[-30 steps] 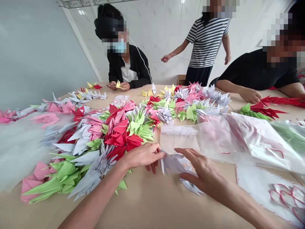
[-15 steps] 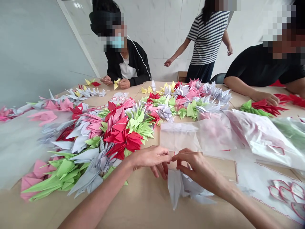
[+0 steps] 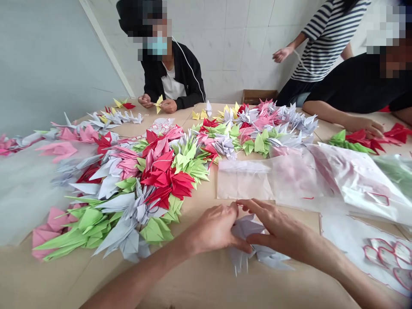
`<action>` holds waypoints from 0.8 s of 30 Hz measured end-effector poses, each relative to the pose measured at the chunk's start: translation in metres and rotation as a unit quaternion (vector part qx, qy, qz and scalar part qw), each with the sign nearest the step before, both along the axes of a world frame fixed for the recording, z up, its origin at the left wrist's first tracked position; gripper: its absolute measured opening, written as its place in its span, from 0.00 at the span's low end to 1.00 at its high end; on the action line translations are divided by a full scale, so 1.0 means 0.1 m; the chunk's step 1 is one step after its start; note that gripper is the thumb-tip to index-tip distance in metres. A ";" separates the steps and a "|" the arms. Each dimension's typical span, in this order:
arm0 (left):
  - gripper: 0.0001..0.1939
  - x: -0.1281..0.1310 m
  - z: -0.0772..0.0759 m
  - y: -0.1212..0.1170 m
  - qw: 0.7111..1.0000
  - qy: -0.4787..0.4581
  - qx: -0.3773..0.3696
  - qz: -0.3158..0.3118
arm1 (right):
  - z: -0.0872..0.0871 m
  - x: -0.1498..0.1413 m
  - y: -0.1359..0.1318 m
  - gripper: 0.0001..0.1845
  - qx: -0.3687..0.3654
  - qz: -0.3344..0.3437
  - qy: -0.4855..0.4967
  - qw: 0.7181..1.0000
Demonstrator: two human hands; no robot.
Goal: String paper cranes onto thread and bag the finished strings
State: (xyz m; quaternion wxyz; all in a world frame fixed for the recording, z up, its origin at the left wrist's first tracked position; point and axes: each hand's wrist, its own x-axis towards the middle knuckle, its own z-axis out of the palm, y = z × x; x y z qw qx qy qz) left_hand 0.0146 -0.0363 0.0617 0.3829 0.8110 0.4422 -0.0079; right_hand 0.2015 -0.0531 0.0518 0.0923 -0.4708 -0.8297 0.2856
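Note:
A small bunch of white folded paper cranes [image 3: 254, 251] lies on the wooden table [image 3: 206, 283] just in front of me. My left hand [image 3: 214, 229] grips the bunch from the left, fingers curled over it. My right hand [image 3: 278, 229] rests on the bunch from the right, thumb and fingers closing round the paper. Left of my hands spreads a big heap of red, green, pink and white paper cranes [image 3: 138, 184].
Clear plastic bags [image 3: 309, 180] lie at the right, some printed with red hearts. A second crane heap [image 3: 254, 128] lies farther back. A masked person [image 3: 170, 73] folds a yellow crane opposite; two more people [image 3: 350, 81] are at the right.
My hands pulled the white cranes nearer and lower on the table, and my left hand now covers them. The standing striped-shirt person moved right. The camera tilted down a little.

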 end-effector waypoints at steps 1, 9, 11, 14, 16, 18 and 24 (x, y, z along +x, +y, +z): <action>0.30 0.02 -0.01 -0.03 1.000 -0.002 0.009 -0.003 | -0.02 0.01 -0.02 0.33 -0.008 -0.001 -0.015 1.000; 0.21 -0.06 0.00 0.09 1.000 -0.017 -0.018 0.007 | -0.10 0.05 0.02 0.24 -0.002 -0.025 -0.076 0.997; 0.17 -0.11 0.04 0.17 0.999 -0.015 -0.041 -0.010 | -0.06 0.09 0.05 0.22 -0.003 -0.032 -0.066 0.997; 0.16 -0.16 0.09 0.24 0.995 -0.012 -0.073 -0.069 | 0.03 0.12 0.08 0.19 -0.005 -0.017 -0.049 0.999; 0.20 -0.16 0.09 0.23 0.991 -0.026 -0.067 -0.112 | 0.10 0.12 0.09 0.16 -0.013 -0.015 -0.042 0.999; 0.24 -0.15 0.07 0.20 0.989 -0.040 -0.037 -0.141 | 0.16 0.11 0.08 0.14 -0.026 -0.019 -0.040 0.999; 0.22 -0.12 -0.07 0.10 0.991 -0.050 0.012 -0.126 | 0.21 0.12 0.07 0.10 -0.022 -0.029 -0.039 0.999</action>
